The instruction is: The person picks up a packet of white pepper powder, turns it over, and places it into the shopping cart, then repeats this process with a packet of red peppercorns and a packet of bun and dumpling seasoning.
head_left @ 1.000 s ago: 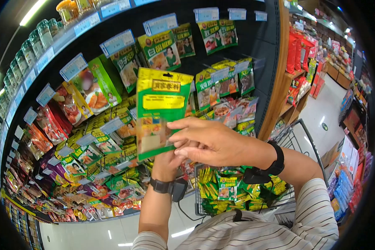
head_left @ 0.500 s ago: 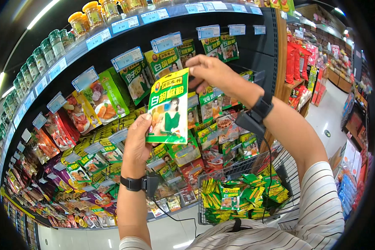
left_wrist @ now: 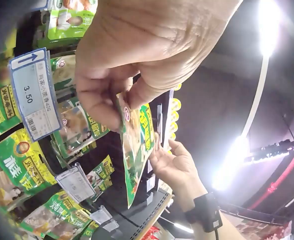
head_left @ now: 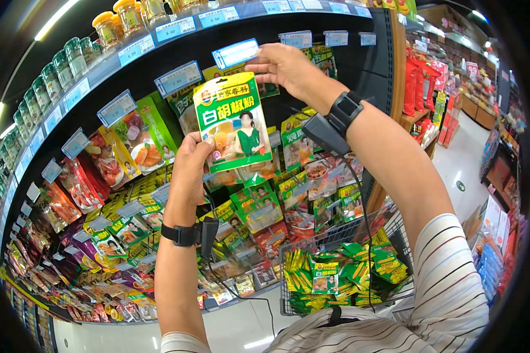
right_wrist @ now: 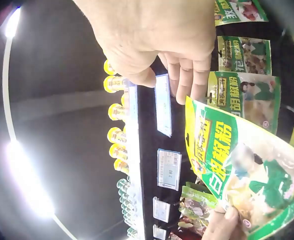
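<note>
My left hand point(head_left: 189, 167) pinches a green and yellow packet of white pepper powder point(head_left: 234, 126) by its lower left edge. The packet is upright, printed front towards me, its top edge close under the right fingers. In the left wrist view, thumb and fingers grip the edge of this packet point(left_wrist: 137, 145). My right hand point(head_left: 291, 67) is raised at the hook row and holds the right end of a blue-edged price tag point(head_left: 235, 54) between thumb and fingers. Behind the held packet, similar packets point(right_wrist: 242, 97) hang on the rack, partly hidden by it.
Spice jars point(head_left: 129, 17) line the shelf above. Hooks with price tags point(head_left: 176, 79) and bagged seasonings point(head_left: 150, 129) stretch left and downward. A wire cart point(head_left: 406, 282) with a heap of green and yellow packets point(head_left: 347, 270) stands before me. A wooden-edged shelf end and an aisle point(head_left: 459, 153) lie right.
A second ago the packet showed its back, with both hands at it. The right hand has let go and moved up to the price tag, which now tilts differently; the packet's front faces me.
</note>
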A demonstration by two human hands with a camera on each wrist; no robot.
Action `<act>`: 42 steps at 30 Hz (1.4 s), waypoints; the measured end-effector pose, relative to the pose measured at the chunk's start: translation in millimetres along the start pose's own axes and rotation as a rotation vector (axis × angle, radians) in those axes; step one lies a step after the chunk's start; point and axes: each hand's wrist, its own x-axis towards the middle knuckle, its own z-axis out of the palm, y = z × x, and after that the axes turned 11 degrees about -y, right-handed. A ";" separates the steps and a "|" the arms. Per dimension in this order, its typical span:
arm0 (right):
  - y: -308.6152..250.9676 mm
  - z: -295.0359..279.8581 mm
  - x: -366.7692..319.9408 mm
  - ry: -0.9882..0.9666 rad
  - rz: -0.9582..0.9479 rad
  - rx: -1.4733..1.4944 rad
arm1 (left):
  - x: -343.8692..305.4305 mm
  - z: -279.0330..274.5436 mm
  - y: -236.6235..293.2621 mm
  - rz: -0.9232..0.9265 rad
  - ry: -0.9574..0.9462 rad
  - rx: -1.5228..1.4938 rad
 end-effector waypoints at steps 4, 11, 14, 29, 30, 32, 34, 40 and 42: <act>-24.6 3.8 -12.6 0.011 -0.038 -0.188 | 6.6 6.2 -2.3 0.032 0.046 0.092; -39.0 4.7 -17.3 -0.052 -0.086 -0.397 | 28.9 16.2 -10.5 0.131 0.087 0.174; -34.9 3.1 -15.4 -0.016 -0.128 -0.379 | 41.8 22.2 -9.9 0.185 0.099 0.193; -28.0 3.7 -15.0 -0.025 -0.065 -0.325 | 73.9 34.4 -16.3 0.113 0.143 0.206; -28.2 3.8 -16.5 -0.023 -0.061 -0.326 | 72.9 34.3 -16.0 0.106 0.146 0.205; -27.7 5.0 -18.4 -0.022 -0.053 -0.328 | 77.9 29.3 -23.9 0.094 0.136 0.187; -26.4 4.3 -20.6 -0.033 -0.050 -0.321 | 82.4 25.9 -27.8 0.085 0.133 0.179; -21.3 -3.2 -29.1 -0.057 -0.051 -0.302 | 95.1 18.3 -35.6 0.114 0.174 0.227; -16.5 -5.9 -33.4 -0.032 -0.046 -0.298 | 107.2 9.7 -40.2 0.154 0.151 0.208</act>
